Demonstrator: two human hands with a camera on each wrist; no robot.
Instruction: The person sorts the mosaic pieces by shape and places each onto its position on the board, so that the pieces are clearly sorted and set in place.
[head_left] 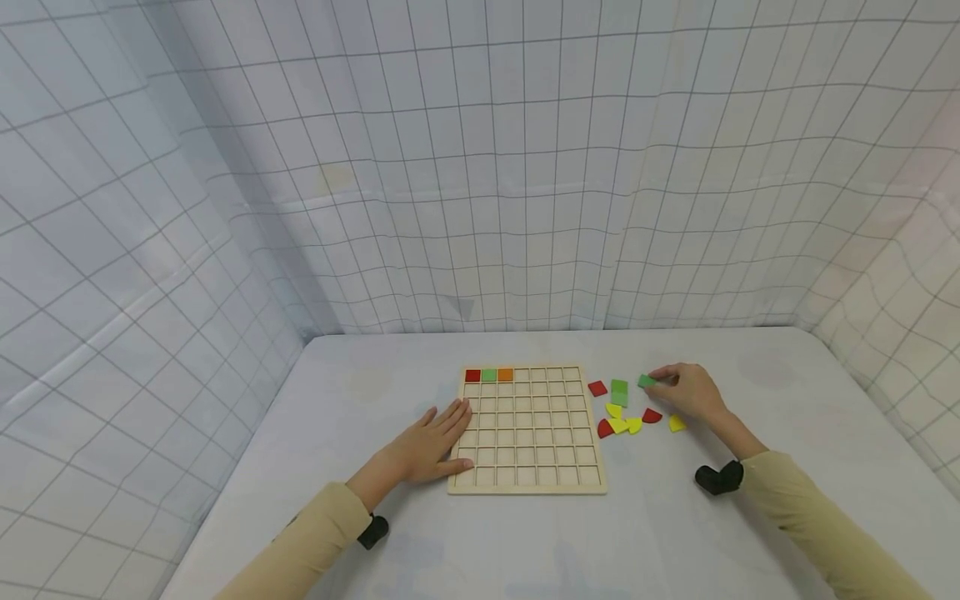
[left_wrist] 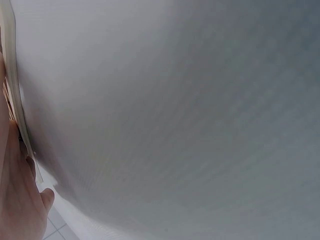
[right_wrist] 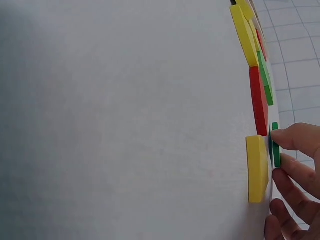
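A pale wooden grid board [head_left: 527, 489] lies on the white table. In its top row sit a red square tile [head_left: 472, 376], a light green one [head_left: 489, 375] and an orange one [head_left: 506, 375], side by side from the left corner. My left hand [head_left: 429, 446] rests flat with straight fingers on the board's left edge; only part of it shows in the left wrist view. Right of the board, my right hand [head_left: 692, 392] pinches a green tile [right_wrist: 276, 145] between thumb and fingers, close to the tabletop. A yellow piece [right_wrist: 256, 169] lies near that hand.
Between board and right hand lie a red tile [head_left: 597, 388], green tiles [head_left: 619, 392], yellow quarter-round pieces [head_left: 633, 425] and red ones [head_left: 652, 415]. White cloth with a dark grid [head_left: 525, 183] hangs behind the table and at both sides.
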